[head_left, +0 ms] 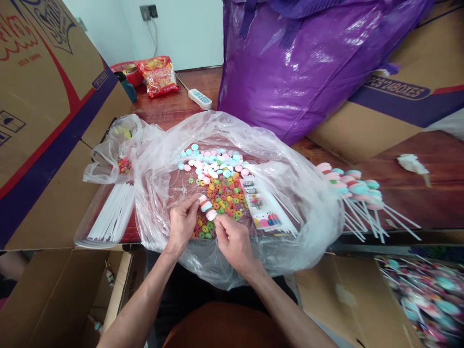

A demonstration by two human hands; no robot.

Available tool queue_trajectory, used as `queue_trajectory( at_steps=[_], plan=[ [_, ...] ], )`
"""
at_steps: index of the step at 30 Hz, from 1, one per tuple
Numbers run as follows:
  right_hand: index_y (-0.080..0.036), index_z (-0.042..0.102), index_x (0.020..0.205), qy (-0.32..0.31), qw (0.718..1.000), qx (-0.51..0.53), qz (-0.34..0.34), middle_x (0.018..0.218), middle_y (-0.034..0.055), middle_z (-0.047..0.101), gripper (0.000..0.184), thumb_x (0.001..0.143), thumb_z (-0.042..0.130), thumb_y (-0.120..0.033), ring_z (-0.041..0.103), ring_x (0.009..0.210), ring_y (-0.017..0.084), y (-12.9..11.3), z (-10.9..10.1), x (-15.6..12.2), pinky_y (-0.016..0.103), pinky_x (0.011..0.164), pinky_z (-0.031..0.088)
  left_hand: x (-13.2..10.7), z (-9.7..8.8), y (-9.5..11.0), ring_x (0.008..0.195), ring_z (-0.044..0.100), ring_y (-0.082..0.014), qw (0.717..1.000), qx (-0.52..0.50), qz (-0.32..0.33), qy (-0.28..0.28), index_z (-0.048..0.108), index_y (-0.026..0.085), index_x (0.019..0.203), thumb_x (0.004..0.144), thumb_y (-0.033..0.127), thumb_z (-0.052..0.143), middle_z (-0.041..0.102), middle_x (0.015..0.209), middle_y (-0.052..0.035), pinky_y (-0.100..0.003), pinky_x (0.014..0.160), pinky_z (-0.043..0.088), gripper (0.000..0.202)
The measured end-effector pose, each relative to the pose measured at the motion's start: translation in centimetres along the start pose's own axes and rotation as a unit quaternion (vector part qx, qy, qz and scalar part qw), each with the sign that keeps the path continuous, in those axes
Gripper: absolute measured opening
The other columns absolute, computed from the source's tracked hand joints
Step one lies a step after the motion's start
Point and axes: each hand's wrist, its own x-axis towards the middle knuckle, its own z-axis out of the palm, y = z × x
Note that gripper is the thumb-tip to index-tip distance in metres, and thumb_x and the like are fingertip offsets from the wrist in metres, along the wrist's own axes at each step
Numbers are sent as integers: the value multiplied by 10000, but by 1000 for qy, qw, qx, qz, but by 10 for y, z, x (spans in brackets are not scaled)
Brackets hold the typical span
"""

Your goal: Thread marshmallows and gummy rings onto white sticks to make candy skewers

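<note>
My left hand [183,220] and my right hand [234,239] meet over an open clear plastic bag [311,212]. Between them is a short candy skewer [207,206] of pink, blue and white marshmallow discs. The left fingers pinch its upper end, the right fingers pinch its lower end. Under the hands lie several coloured ring candies [224,193]. Beyond those is a heap of pastel marshmallow discs [212,162]. A flat printed wrapper pack [263,205] rests in the bag to the right of my hands.
White sticks [112,217] lie in a clear sleeve at the left. Finished candy skewers [357,193] lie on the table at the right. A purple bag [308,58] and cardboard boxes [43,96] ring the wooden table. A power strip [199,98] sits at the back.
</note>
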Motion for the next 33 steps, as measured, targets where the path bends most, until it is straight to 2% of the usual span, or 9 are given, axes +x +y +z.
queue_trajectory(
  at_steps=[4, 11, 17, 22, 25, 27, 30, 32, 33],
  plan=[
    [-213, 519, 749, 8, 1000, -2, 5, 613, -21, 537, 234, 945, 426, -125, 488, 535, 119, -2, 2, 1, 247, 569, 361, -4, 2, -3, 1061, 689, -231, 997, 56, 44, 1, 767, 242, 1064, 915, 300, 594, 753, 1120, -56, -394, 1014, 509, 236],
    [-219, 500, 713, 34, 999, -22, 22, 578, -27, 507, 248, 918, 419, -106, 455, 514, 126, 0, 9, 4, 256, 549, 330, -6, 8, -8, 1073, 683, -226, 997, 58, 55, -20, 765, 248, 1068, 917, 282, 577, 750, 1123, -52, -392, 1017, 512, 243],
    [-216, 529, 739, 59, 997, -5, 43, 624, -5, 553, 247, 943, 414, -138, 499, 563, 139, -2, 11, 6, 255, 577, 361, -10, 8, -2, 1104, 679, -234, 1000, -1, -18, -11, 756, 230, 1100, 897, 378, 618, 745, 1161, -51, -376, 1039, 501, 287],
    [-211, 547, 747, -2, 999, -19, 33, 686, -9, 598, 239, 948, 432, -154, 535, 617, 132, -9, -2, 4, 238, 615, 385, -9, 0, 9, 1175, 643, -259, 999, 28, -38, 10, 715, 238, 1187, 869, 464, 634, 713, 1247, -28, -416, 1115, 441, 398],
    [-211, 564, 761, -21, 998, -47, 42, 714, -13, 624, 225, 954, 452, -177, 563, 653, 129, -6, -22, 0, 227, 623, 392, -3, -2, 10, 1086, 689, -269, 997, 56, -55, -12, 756, 258, 1071, 799, 526, 679, 758, 1126, -4, -425, 1069, 497, 389],
    [-208, 584, 775, -7, 998, -50, 30, 746, -4, 650, 228, 953, 444, -178, 582, 677, 130, 0, -44, -2, 222, 638, 405, -1, -3, 11, 1066, 699, -274, 996, 62, -48, -34, 769, 259, 1006, 771, 552, 682, 771, 1085, -1, -426, 1055, 516, 385],
    [-197, 643, 855, 72, 995, -68, 24, 839, 26, 706, 241, 963, 427, -186, 627, 754, 140, 19, -91, -3, 221, 704, 439, 1, -14, 9, 996, 724, -271, 994, 94, -53, -18, 766, 260, 1006, 754, 569, 676, 781, 1041, -4, -416, 978, 577, 409],
    [-190, 676, 896, 141, 981, -119, 55, 875, 43, 724, 252, 965, 433, -198, 644, 798, 153, 39, -126, 2, 228, 736, 447, 2, -28, 3, 941, 737, -266, 989, 131, -57, -21, 768, 273, 1005, 745, 564, 683, 784, 1027, 3, -385, 873, 628, 399],
    [-191, 684, 869, 169, 970, -157, 78, 842, 41, 719, 261, 967, 443, -210, 637, 774, 156, 50, -144, 6, 233, 729, 443, 2, -36, -3, 940, 737, -263, 986, 152, -49, -42, 770, 285, 1006, 749, 558, 681, 782, 1042, 12, -367, 833, 642, 385]
  ],
)
